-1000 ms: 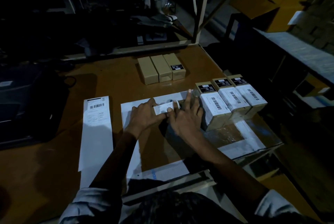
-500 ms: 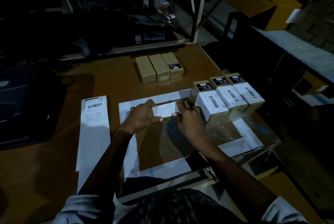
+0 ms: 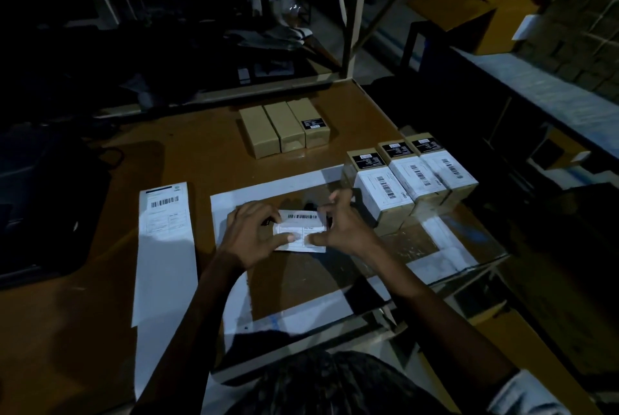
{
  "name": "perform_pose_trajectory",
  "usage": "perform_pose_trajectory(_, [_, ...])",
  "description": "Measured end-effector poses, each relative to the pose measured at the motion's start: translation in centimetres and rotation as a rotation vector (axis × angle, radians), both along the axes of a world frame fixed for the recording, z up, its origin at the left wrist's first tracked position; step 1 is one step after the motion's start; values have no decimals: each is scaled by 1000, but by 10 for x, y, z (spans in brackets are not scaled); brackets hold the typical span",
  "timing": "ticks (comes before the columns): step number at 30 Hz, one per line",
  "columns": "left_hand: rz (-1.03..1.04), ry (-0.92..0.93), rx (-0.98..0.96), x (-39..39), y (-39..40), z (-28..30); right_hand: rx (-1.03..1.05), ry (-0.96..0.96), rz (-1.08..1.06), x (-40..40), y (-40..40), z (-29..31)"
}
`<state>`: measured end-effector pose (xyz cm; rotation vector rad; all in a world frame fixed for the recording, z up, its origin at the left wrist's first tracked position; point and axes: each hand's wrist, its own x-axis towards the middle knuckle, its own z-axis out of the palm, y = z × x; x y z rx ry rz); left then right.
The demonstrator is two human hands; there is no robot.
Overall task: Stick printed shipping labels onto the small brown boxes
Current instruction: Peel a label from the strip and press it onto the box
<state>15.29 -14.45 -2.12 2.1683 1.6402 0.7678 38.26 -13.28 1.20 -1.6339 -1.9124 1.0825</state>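
Label (image 3: 300,230) pinched btwn left hand (image 3: 252,234) & right hand (image 3: 342,227) fingertips, both thumbs on top.

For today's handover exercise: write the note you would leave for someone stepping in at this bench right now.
Left hand and right hand both pinch one shipping label above the table.
Done: three labelled boxes stand in a row on the right.
Left: three plain brown boxes at the back carry no shipping label. A label strip lies on the left with one printed label showing.
Next, probably: fetch a plain box and stick this label on.
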Motion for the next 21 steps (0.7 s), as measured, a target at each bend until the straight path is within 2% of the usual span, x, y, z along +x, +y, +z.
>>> perform_pose_trajectory(5, [13,-25,49,6,-3,-5,49,30,-15,1,-10,-9])
perform_pose_trajectory(8, [-51,-43,-18,4,-7,-7,69,33,-46,-1,-17,-14])
perform_pose_trajectory(10, [-17,-15,-78,4,-9,-9,112,11,-97,-4,-28,-21])
perform_pose_trajectory(13, [199,-28,-16,7,-12,-13,193,-48,-215,-5,-47,-27])
perform_pose_trajectory(16, [375,-208,-24,23,-14,-11,321,-127,-318,0,-57,-27])
perform_pose_trajectory(18, [386,-298,-122,40,-8,-10,407,-219,-368,3,-60,-25])
perform_pose_trajectory(21, [326,-286,-205,62,11,-9,432,-360,-368,6,-61,-28])
